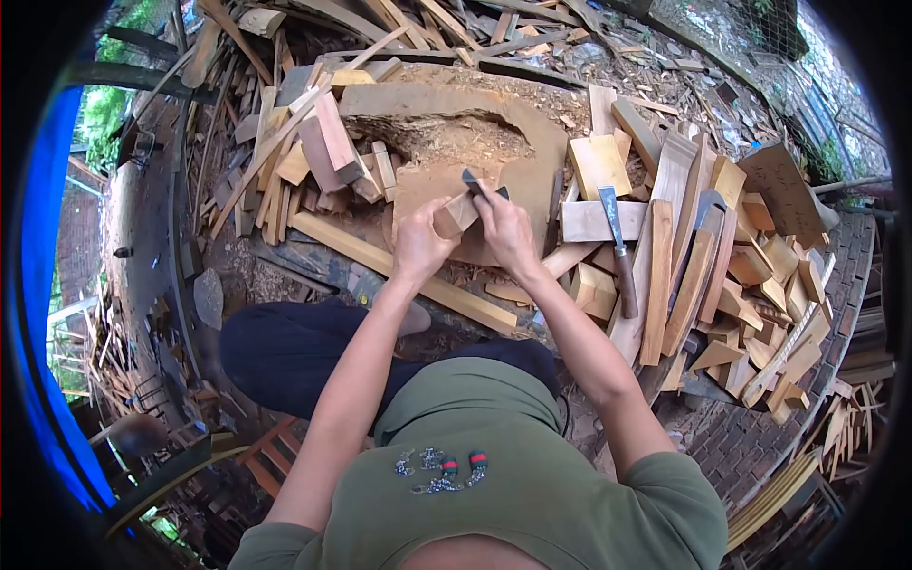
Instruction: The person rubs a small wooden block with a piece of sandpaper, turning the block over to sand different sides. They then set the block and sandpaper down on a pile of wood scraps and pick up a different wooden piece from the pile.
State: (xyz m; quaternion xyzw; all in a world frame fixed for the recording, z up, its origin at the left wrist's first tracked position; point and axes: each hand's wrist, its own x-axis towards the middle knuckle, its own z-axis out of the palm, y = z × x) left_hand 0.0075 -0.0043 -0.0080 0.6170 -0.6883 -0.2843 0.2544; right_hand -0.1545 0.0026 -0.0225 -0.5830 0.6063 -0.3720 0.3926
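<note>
Held out in front of my body, my left hand [424, 245] is closed round a small block of wood [458, 215] with a pale top face. My right hand [508, 232] grips a small dark, flat-ended tool [470, 179] whose tip shows beyond the fingers, at the far end of the block; its exact kind I cannot tell. Under both hands stands a large wooden stump [541, 176] with a rough hollow strewn with chips. To the right, a chisel [623, 252] with a wooden handle lies across wood blocks, its blade pointing away.
Offcuts [332, 142] are heaped left of the stump. Another pile of blocks [760, 275] lies on the right, with a second metal blade [708, 204] and a piece of cardboard [784, 190]. A long wooden bar [408, 275] slants in front of the stump, near my legs.
</note>
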